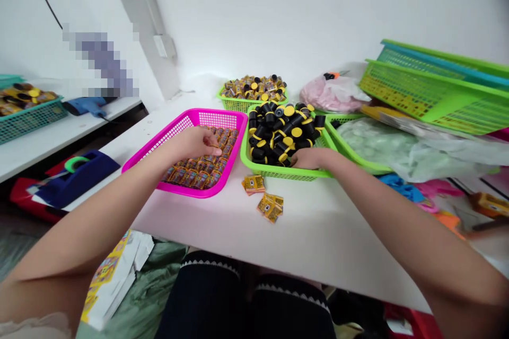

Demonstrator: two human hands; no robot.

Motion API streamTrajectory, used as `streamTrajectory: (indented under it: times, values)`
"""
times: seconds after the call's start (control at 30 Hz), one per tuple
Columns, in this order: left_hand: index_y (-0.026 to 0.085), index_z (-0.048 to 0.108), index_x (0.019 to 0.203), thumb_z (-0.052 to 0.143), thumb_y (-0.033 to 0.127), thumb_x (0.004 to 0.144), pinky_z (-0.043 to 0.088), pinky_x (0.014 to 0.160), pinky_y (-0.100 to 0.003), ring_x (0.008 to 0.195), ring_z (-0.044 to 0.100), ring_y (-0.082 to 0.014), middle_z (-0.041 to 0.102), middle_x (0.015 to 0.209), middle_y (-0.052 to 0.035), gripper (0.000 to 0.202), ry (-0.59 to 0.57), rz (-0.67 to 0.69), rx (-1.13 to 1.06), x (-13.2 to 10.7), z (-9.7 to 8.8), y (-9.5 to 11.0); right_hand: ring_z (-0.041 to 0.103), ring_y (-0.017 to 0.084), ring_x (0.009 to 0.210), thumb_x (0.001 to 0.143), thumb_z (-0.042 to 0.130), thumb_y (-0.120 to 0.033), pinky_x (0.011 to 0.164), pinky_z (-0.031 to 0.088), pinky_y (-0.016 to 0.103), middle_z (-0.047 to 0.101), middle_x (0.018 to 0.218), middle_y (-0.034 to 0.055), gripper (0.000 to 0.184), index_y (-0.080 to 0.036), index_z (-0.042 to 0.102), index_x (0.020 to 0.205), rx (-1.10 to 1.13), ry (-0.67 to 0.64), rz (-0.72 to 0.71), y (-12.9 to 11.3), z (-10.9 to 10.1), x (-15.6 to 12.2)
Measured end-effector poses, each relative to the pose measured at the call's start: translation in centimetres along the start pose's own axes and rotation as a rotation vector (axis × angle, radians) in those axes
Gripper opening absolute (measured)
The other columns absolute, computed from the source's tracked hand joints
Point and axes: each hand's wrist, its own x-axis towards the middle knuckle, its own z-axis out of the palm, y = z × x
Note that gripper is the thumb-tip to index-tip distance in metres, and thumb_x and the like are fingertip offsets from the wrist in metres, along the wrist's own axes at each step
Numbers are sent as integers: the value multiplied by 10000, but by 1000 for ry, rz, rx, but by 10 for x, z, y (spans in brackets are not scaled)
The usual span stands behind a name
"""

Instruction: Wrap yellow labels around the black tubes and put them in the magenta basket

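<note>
My left hand (198,143) is over a pink basket (199,192), palm down with curled fingers. Whatever it may be holding is hidden. Rows of small containers (201,169) in printed yellow-brown wraps fill that basket beneath it. My right hand (312,159) reaches into the front of a light green basket (294,172), its fingertips hidden among a heap of small black containers with yellow lids (278,127). Two little piles of yellow printed labels, one pile (254,184) behind the other pile (271,206), lie on the white table between and in front of the baskets.
Behind stands another green basket (238,104) of wrapped containers. Stacked baskets (421,92) and plastic bags (374,143) crowd the right side. To the left are a blue tape dispenser (75,180), a blue heat gun (85,106) and a teal basket (32,120) on another table.
</note>
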Motion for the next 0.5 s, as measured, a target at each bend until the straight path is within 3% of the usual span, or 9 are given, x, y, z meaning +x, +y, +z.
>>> streamTrajectory:
  times: [0.1, 0.17, 0.3, 0.33, 0.4, 0.47, 0.5]
  values:
    - [215, 739, 922, 678, 474, 758, 460, 734, -274, 859, 686, -232, 766, 906, -32, 313, -91, -45, 91, 3, 7, -5, 690, 263, 614, 556, 775, -174, 635, 562, 382, 715, 621, 57, 104, -214, 680, 553, -3, -87, 21, 1, 4, 1]
    - [208, 738, 942, 660, 469, 778, 463, 749, -279, 876, 690, -239, 767, 922, -44, 318, -159, -36, 131, 3, 11, -7, 713, 293, 744, 615, 754, -217, 720, 567, 404, 747, 748, 80, 70, -214, 691, 645, 4, -63, 32, 5, 2, -5]
    - [194, 697, 1107, 630, 478, 822, 485, 818, -315, 940, 689, -266, 751, 1033, -83, 407, -218, -15, 145, -3, 15, -5, 702, 262, 971, 739, 709, -339, 841, 566, 374, 737, 1031, 80, 219, -229, 630, 911, 284, 171, -13, 16, -2, -31]
    - [183, 656, 1194, 625, 479, 834, 492, 839, -339, 963, 686, -281, 741, 1072, -102, 467, -178, -28, 154, -7, 16, -1, 699, 256, 983, 745, 720, -380, 844, 569, 377, 730, 1037, 71, 266, -238, 599, 935, 425, 275, -50, 19, -1, -39]
    - [139, 541, 1348, 595, 451, 878, 486, 928, -412, 1090, 648, -326, 682, 1214, -164, 567, 41, 12, 182, -20, 21, 11, 692, 255, 1014, 738, 747, -451, 865, 570, 406, 722, 1035, 48, 357, -265, 552, 972, 701, 500, -156, 22, 8, -53]
    - [120, 498, 1384, 521, 364, 947, 436, 1036, -463, 1240, 565, -331, 601, 1335, -194, 501, 332, 214, 176, -39, 34, 31, 677, 251, 1070, 740, 762, -467, 923, 556, 442, 715, 1070, 29, 405, -296, 528, 1023, 884, 719, -269, 23, 21, -63]
    - [143, 512, 1371, 469, 306, 978, 420, 1070, -451, 1275, 543, -303, 591, 1352, -174, 428, 408, 384, 158, -49, 45, 42, 670, 245, 1091, 744, 768, -454, 950, 547, 451, 710, 1091, 26, 410, -304, 526, 1039, 947, 814, -313, 24, 28, -67]
